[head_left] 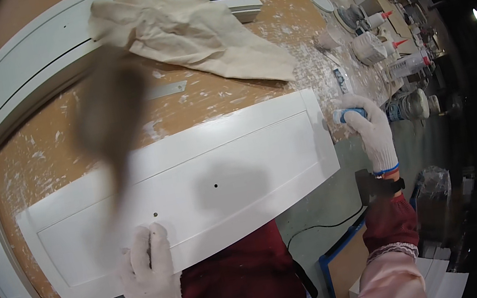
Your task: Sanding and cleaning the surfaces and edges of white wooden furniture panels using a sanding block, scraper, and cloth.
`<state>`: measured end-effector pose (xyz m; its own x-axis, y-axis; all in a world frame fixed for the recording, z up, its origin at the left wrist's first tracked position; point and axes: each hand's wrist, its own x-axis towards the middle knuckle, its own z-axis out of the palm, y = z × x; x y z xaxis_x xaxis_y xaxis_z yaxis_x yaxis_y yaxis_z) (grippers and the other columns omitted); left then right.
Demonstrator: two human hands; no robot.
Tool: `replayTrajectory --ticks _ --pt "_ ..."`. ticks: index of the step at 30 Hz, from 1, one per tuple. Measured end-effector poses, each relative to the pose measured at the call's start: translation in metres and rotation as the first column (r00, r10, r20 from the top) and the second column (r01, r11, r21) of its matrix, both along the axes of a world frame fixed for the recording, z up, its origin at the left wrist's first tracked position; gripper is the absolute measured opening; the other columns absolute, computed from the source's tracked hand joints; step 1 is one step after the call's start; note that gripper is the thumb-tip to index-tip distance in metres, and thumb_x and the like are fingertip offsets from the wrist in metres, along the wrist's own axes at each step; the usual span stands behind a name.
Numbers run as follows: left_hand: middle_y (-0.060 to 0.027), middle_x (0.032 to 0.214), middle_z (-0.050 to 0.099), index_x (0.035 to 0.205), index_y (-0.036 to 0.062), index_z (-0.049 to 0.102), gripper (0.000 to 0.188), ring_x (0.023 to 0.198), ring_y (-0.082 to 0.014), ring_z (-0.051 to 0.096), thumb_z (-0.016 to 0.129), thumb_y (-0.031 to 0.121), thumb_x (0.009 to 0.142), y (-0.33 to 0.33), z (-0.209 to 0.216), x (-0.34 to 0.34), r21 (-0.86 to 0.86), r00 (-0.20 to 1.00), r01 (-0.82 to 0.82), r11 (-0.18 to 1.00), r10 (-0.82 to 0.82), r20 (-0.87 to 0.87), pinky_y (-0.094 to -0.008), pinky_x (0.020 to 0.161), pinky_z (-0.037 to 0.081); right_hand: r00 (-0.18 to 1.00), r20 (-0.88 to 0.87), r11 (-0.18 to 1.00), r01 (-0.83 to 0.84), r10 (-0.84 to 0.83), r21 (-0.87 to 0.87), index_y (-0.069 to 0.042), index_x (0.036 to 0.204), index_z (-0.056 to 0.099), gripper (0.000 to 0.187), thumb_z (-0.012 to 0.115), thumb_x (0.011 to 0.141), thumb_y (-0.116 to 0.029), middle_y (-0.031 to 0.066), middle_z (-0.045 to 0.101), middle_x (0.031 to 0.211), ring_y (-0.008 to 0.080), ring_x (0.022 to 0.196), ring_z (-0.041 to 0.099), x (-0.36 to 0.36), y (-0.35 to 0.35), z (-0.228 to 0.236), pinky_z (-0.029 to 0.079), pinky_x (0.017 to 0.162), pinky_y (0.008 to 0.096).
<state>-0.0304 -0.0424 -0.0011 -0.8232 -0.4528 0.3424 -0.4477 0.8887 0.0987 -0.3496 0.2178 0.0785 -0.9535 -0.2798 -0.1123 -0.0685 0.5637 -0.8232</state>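
A white cabinet door panel (232, 150) with a recessed middle and two small dark holes lies on the table in front of me. My left hand (150, 273), in a white knit glove, rests on its near edge, fingers stretched out and nothing in them. At the panel's right end my right hand (372, 130), gloved too, grips a small blue-and-white cylinder (348, 114) over the cluttered side of the table; its exact kind is not clear. Close to the camera hangs a blurred brown object (110, 108) that hides part of the panel.
A crumpled cream cloth (193, 35) lies on stacked white door panels (38, 60) at the back. Beside it is a flat metal strip (167, 90). Glue bottles, tubs and a jar (416, 104) crowd the right side. A black cable (328, 225) runs below the panel.
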Motion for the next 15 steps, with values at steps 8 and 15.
replayTrajectory --ticks 8,15 --pt "0.0018 0.109 0.063 0.105 0.0177 0.069 0.026 0.082 -0.0223 0.058 0.068 0.014 0.079 0.006 -0.003 0.011 -0.082 1.0 -0.029 0.996 0.03 0.005 -0.0346 0.078 0.053 1.0 -0.031 0.999 0.001 -0.003 -0.037 0.003 0.113 0.062 0.029 0.062 0.086 -0.008 0.0028 0.065 0.094 0.0095 0.076 0.058 -0.01 0.012 -0.013 0.048 0.066 0.0243" --pt "-0.0034 0.114 0.063 0.108 0.0142 0.07 0.03 0.088 -0.0247 0.06 0.069 0.016 0.079 0.009 -0.002 0.012 -0.108 1.0 -0.02 0.994 0.022 0.011 -0.0361 0.079 0.051 0.938 -0.274 0.972 -0.173 0.212 0.16 -0.002 0.102 0.062 0.026 0.061 0.083 -0.021 0.0125 0.062 0.087 0.0205 0.081 0.06 -0.037 -0.039 -0.019 0.047 0.076 0.0314"
